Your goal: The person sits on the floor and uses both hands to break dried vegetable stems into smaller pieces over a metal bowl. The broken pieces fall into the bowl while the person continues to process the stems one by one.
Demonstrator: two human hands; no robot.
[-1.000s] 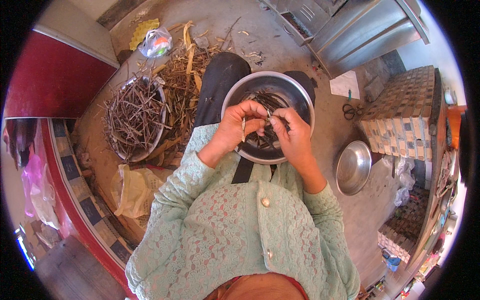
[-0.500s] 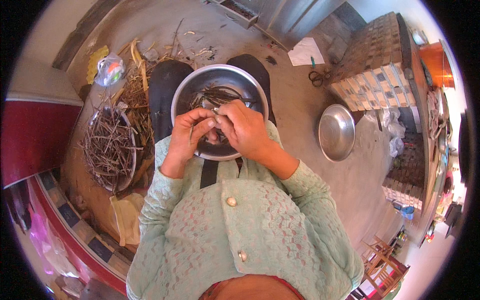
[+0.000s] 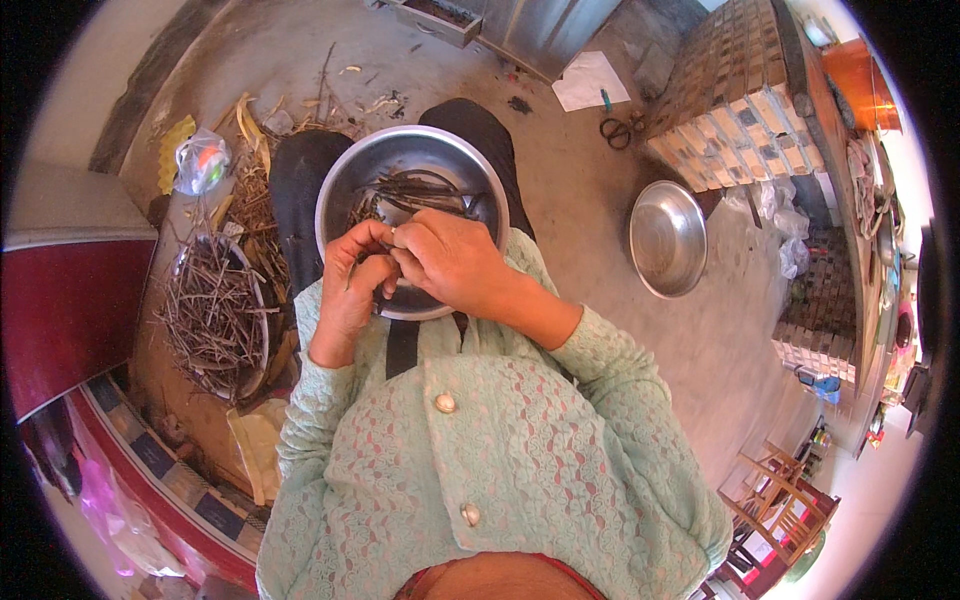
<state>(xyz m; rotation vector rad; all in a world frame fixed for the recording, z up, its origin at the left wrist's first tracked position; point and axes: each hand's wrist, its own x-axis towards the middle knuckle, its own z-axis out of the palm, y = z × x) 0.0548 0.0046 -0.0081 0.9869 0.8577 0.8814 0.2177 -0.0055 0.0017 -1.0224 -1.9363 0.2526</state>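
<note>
Hands meet over a round steel bowl point(image 3: 345, 180) that sits on the person's lap. The left hand point(image 3: 352, 280) and the right hand point(image 3: 450, 262) press close together above the near rim of the bowl. Both hands are curled, and the fingertips pinch one small thin dark thing point(image 3: 392, 240) between them. It is too small to tell just what it is. Inside the bowl lie some dark thin stalks point(image 3: 415, 190), long and bent. The person wears a pale green lace top with round buttons point(image 3: 500, 440), and dark trousers point(image 3: 300, 190) show under the bowl. On the person's left, a wider metal tray point(image 3: 255, 365) sits on the floor, full of dry brown twigs point(image 3: 205, 310). More dry stalks and husks point(image 3: 250, 190) lie in a heap on the floor between that tray and the knee. A crumpled clear plastic bag point(image 3: 200, 162) lies near the heap, farther away. On the person's right, a second steel bowl point(image 3: 668, 238) stands on the grey floor, well apart from the hands. Past it are a pair of scissors point(image 3: 615, 130) and a sheet of white paper point(image 3: 590, 80), near a low wall of small tiles point(image 3: 740, 110). A wooden chair point(image 3: 775, 500) stands at the far lower right.
</note>
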